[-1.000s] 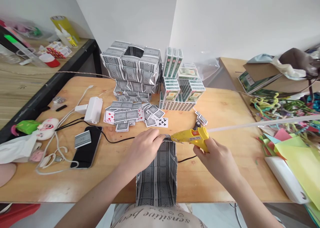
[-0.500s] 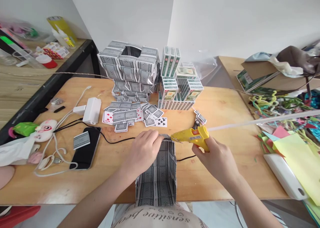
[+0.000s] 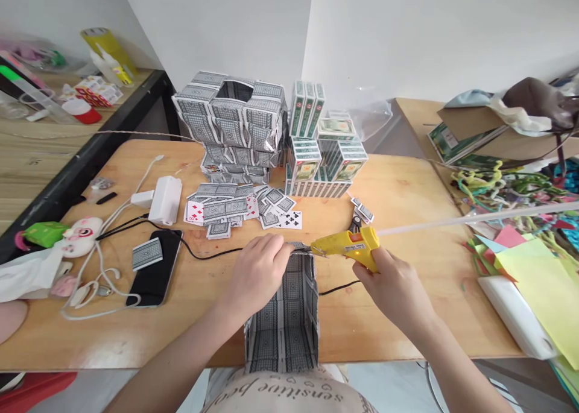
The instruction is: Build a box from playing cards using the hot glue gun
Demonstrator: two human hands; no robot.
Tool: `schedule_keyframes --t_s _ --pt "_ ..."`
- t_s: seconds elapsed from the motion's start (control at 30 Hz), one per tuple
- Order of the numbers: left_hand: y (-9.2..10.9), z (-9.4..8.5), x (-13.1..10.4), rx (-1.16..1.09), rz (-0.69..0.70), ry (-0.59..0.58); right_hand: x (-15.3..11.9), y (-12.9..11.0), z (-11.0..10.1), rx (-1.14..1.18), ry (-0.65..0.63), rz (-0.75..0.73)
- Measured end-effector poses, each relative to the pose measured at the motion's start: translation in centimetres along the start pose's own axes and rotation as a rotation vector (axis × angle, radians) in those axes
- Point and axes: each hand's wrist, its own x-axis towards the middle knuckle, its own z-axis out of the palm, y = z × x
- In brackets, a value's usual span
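Observation:
My right hand (image 3: pixel 398 280) is wrapped round the handle of a yellow hot glue gun (image 3: pixel 348 246), with a long glue stick (image 3: pixel 429 226) sticking out of its back. Its nozzle points left at the far upper edge of an open box made of playing cards (image 3: pixel 283 316). That box stands at the table's front edge, against my body, its inside showing grey card backs. My left hand (image 3: pixel 260 274) grips the box's far left rim, fingers closed; the fingertips are partly hidden. Whether the nozzle touches the cards I cannot tell.
Beyond my hands lie loose playing cards (image 3: pixel 226 208). A larger card-built structure (image 3: pixel 235 123) and stacked card packs (image 3: pixel 316 172) stand behind them. At left are a phone (image 3: pixel 158 271), a white adapter (image 3: pixel 165 201) and cables. Coloured paper (image 3: pixel 534 280) lies at right.
The glue gun and my right hand have shifted very slightly, the nozzle staying by the box's far rim. My left hand keeps its hold on the box.

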Motion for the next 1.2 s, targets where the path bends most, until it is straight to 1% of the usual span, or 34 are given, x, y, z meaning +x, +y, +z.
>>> schedule_keyframes --t_s 0.13,0.3,0.4,0.53,0.63,0.9,1.2 --pt "0.0 0.0 -0.1 -0.012 -0.015 -0.038 -0.1 -0.2 0.1 0.045 0.006 0.010" --pt "0.1 -0.1 0.0 -0.015 -0.004 -0.063 -0.1 -0.9 0.2 0.059 0.020 0.110" --pt "0.2 -0.2 0.1 -0.001 0.019 -0.069 -0.1 -1.0 0.3 0.044 0.021 0.126" --pt "0.2 -0.2 0.2 0.006 0.007 -0.080 -0.2 -0.7 0.5 0.068 -0.009 0.081" --pt "0.2 -0.1 0.2 0.006 -0.001 -0.084 -0.4 -0.4 0.6 0.083 -0.031 0.075" --pt "0.2 -0.1 0.2 -0.010 0.002 -0.082 -0.8 -0.2 0.5 0.056 -0.078 0.128" --pt "0.0 0.1 0.1 0.002 0.010 -0.073 -0.8 -0.4 0.4 0.131 -0.107 0.213"
